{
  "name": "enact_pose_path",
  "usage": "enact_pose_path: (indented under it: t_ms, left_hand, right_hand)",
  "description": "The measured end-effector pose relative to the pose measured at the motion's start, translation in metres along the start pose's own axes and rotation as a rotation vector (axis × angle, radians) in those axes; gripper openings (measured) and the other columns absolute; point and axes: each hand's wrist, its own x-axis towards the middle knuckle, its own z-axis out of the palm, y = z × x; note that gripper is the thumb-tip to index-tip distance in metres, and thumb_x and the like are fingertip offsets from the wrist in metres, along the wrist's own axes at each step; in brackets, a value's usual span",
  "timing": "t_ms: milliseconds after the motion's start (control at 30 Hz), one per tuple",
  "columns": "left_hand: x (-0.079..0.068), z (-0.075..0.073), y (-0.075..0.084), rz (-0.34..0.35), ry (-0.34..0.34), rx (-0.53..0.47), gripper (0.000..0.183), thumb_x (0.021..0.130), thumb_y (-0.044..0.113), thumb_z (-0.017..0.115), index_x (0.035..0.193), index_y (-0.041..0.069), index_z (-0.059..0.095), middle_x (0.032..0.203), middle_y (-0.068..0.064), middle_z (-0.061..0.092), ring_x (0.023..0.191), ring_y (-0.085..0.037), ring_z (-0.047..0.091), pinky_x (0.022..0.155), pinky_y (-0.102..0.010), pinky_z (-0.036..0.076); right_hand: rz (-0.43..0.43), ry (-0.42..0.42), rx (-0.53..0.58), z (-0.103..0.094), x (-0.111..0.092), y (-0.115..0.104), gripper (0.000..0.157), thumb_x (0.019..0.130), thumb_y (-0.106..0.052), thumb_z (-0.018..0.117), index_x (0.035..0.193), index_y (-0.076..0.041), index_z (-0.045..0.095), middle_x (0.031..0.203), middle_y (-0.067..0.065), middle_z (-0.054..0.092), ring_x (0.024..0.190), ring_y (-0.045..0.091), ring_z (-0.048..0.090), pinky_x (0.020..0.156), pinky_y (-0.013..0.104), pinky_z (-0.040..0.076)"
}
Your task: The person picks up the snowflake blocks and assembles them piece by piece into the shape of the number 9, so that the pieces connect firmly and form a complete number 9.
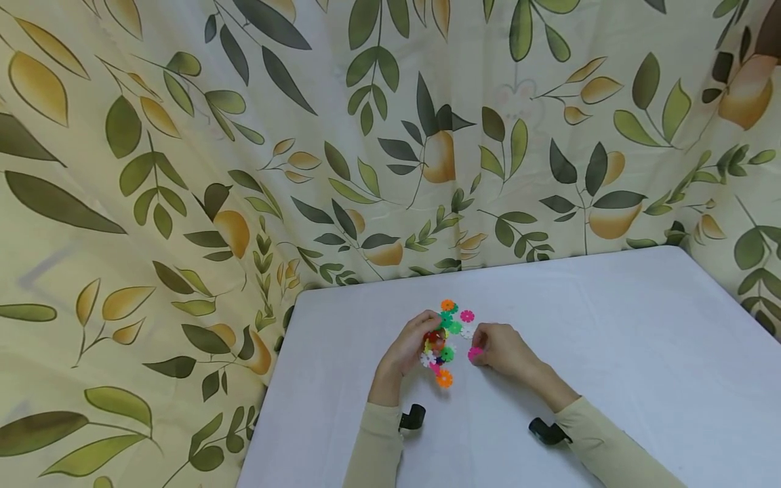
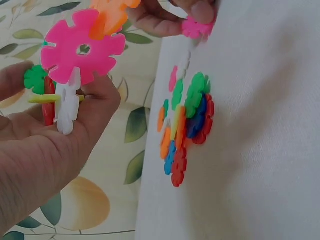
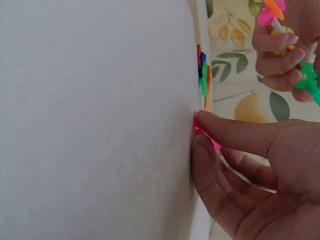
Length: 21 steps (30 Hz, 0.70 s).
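My left hand (image 1: pixel 399 354) grips a joined cluster of plastic flower-shaped discs, with a large pink disc (image 2: pixel 62 55), an orange disc (image 1: pixel 445 378), a white disc (image 2: pixel 66 107) and a green disc (image 2: pixel 35 79) showing. Some of the cluster is hidden by the fingers. To its right, my right hand (image 1: pixel 505 347) pinches a single pink flower-shaped disc (image 1: pixel 474 354) between thumb and fingers, low over the white table. In the right wrist view, this pink disc (image 3: pixel 210 138) is partly covered by the fingertips.
Several loose discs of the same kind lie on the white table (image 1: pixel 579 305) beyond and between the hands, among them a green disc (image 2: pixel 196 92) and a red disc (image 2: pixel 179 167). A leaf-patterned curtain (image 1: pixel 390 135) hangs behind and at the left of the table.
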Motion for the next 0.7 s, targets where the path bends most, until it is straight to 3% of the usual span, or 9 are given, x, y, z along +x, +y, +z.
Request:
enact_pose_path:
  t_ms: [233, 500, 700]
  left_hand:
    - [0.0, 0.005, 0.001, -0.04, -0.03, -0.062, 0.014, 0.111, 0.022, 0.048, 0.105, 0.011, 0.052, 0.087, -0.007, 0.059, 0.069, -0.015, 0.053, 0.064, -0.024, 0.048]
    - [0.001, 0.006, 0.0, -0.067, -0.048, -0.096, 0.01, 0.111, 0.021, 0.047, 0.107, 0.013, 0.052, 0.085, -0.006, 0.057, 0.068, -0.014, 0.049, 0.064, -0.023, 0.046]
    - [0.0, 0.008, 0.001, -0.068, -0.061, -0.101, 0.011, 0.112, 0.021, 0.044, 0.107, 0.012, 0.05, 0.085, -0.006, 0.055, 0.068, -0.014, 0.048, 0.062, -0.022, 0.046]
  right_hand:
    - [-0.042, 0.092, 0.053, -0.005, 0.0, -0.002, 0.012, 0.086, -0.005, 0.082, 0.089, -0.013, 0.075, 0.074, -0.008, 0.067, 0.066, 0.011, 0.059, 0.058, 0.026, 0.051]
    - [-0.126, 0.238, 0.324, -0.015, -0.001, -0.015, 0.014, 0.085, -0.008, 0.087, 0.096, -0.011, 0.079, 0.089, -0.001, 0.078, 0.079, 0.017, 0.077, 0.071, 0.023, 0.059]
    - [-0.188, 0.324, 0.419, -0.019, -0.003, -0.022, 0.013, 0.086, -0.01, 0.086, 0.098, -0.012, 0.08, 0.094, 0.002, 0.078, 0.081, 0.015, 0.077, 0.073, 0.022, 0.059]
